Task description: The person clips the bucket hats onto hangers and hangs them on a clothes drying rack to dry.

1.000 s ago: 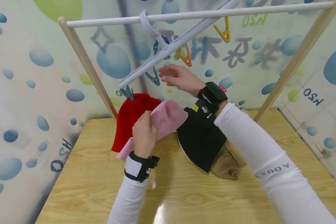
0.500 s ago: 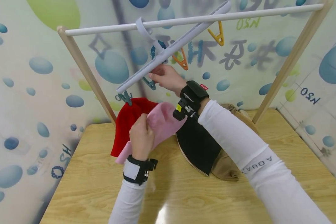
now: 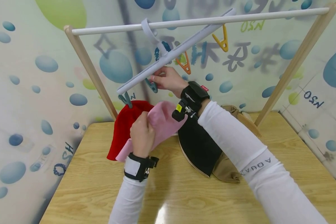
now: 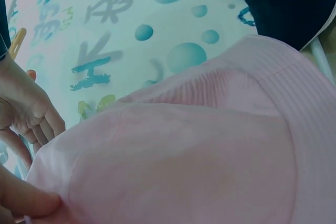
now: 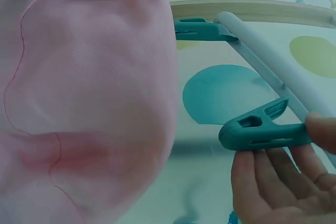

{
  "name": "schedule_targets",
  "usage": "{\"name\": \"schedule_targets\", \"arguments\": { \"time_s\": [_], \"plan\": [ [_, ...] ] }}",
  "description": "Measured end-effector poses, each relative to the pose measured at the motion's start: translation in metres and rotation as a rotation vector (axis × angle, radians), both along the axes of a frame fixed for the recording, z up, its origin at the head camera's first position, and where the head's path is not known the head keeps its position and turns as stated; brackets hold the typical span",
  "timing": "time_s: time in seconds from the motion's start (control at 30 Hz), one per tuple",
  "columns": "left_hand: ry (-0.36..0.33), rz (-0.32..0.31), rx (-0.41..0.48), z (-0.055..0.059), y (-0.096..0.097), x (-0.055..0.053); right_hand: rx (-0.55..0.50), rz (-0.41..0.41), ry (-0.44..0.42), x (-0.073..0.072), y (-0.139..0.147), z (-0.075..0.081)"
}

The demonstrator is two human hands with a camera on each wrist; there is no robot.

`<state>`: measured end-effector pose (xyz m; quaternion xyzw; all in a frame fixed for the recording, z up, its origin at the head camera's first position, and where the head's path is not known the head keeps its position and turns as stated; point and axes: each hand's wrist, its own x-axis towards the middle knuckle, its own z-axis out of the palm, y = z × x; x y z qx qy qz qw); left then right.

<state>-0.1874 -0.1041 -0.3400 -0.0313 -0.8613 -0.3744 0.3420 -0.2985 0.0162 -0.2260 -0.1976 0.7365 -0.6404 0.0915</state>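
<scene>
My left hand [image 3: 142, 135] grips a pink bucket hat [image 3: 168, 121] by its crown, thumb pressed on the cloth; the brim opens away from it in the left wrist view. At the hanger [image 3: 182, 48], my right hand [image 3: 169, 79] pinches a teal clothespin [image 5: 262, 134] between thumb and fingers, its nose pointing towards the hat. There is a visible gap between the hat and this clothespin in the right wrist view. A red hat [image 3: 123, 130] hangs from another teal clothespin [image 3: 126, 100] at the hanger's near end, partly covered by the pink hat.
The hanger hooks over a white rod [image 3: 106, 29] on wooden posts. Orange [image 3: 184, 63] and yellow [image 3: 222, 39] clothespins hang farther along it. A black hat [image 3: 198, 146] and brown fabric items [image 3: 226, 168] lie on the wooden table [image 3: 100, 186], partly behind my right arm.
My right hand has moved left from beside the teal clothespin and taken hold of it. My left hand has kept the pink hat in nearly the same place.
</scene>
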Motion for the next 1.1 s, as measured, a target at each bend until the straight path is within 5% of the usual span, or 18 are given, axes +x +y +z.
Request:
{"name": "schedule_targets", "arguments": {
  "time_s": [0.6,1.1],
  "plan": [
    [-0.023,-0.005,0.061,0.006,-0.005,-0.009,-0.151,0.145,-0.106,-0.006,-0.005,-0.009],
    [-0.046,-0.008,0.052,0.018,-0.011,-0.025,-0.333,0.122,-0.188,-0.007,-0.009,-0.009]
  ]
}}
